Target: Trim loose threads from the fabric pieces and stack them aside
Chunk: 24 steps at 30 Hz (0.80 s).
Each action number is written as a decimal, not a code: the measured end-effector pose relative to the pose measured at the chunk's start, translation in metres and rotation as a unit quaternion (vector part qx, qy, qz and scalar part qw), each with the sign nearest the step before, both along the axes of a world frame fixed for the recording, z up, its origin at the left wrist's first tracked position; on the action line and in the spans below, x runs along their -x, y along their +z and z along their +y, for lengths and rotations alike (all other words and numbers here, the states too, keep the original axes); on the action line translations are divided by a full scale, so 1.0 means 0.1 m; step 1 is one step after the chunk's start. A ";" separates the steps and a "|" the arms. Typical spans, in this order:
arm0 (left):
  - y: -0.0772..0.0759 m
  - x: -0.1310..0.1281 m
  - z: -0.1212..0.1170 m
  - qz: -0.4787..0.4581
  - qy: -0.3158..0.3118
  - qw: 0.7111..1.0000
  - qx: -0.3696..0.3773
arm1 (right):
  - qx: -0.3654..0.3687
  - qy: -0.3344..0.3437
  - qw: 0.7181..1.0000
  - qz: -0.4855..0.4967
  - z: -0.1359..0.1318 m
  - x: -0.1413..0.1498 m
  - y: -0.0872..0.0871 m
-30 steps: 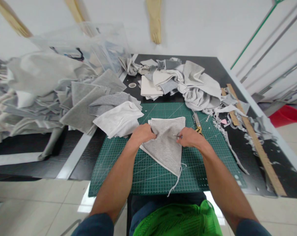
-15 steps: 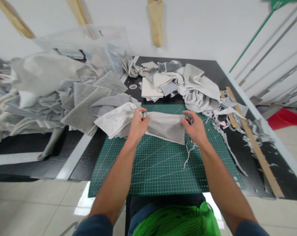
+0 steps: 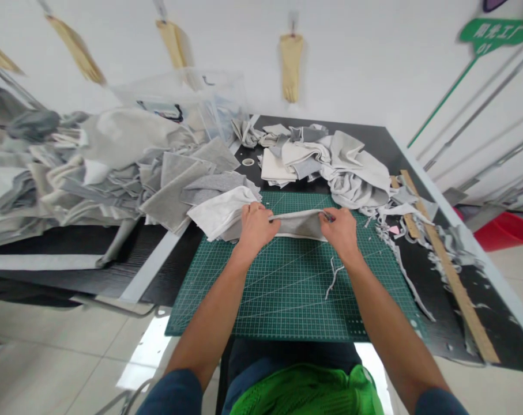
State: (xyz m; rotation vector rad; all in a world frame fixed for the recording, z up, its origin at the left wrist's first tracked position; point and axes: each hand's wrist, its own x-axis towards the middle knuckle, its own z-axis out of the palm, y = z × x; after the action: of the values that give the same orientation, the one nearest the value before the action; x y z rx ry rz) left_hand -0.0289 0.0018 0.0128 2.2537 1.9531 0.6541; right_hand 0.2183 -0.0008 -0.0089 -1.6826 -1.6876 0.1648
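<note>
A grey fabric piece is lifted edge-on over the far part of the green cutting mat. My left hand is closed on its left end. My right hand is closed on its right end and also seems to hold a thin metal tool, partly hidden. A loose grey thread strip lies on the mat just below my right hand. A white cloth piece lies next to my left hand.
A big heap of grey and white fabric fills the left of the black table. More folded cloth lies beyond the mat. A wooden ruler and fabric scraps lie on the right. A clear plastic box stands behind.
Both hands lifted the grey piece off the mat and carried it away from me, turning it edge-on. The thread strip dropped onto the mat. The camera tilted up a little.
</note>
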 end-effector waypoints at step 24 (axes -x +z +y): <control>-0.01 0.81 -0.24 0.079 0.077 0.991 -0.072 | 0.093 0.238 0.929 0.267 0.87 1.92 -0.31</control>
State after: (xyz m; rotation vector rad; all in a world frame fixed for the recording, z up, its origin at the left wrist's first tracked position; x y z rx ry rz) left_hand -0.1098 -0.0222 0.0122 2.3197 2.2404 0.6729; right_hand 0.0266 0.0865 -0.0401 -1.1657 -1.6449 0.9520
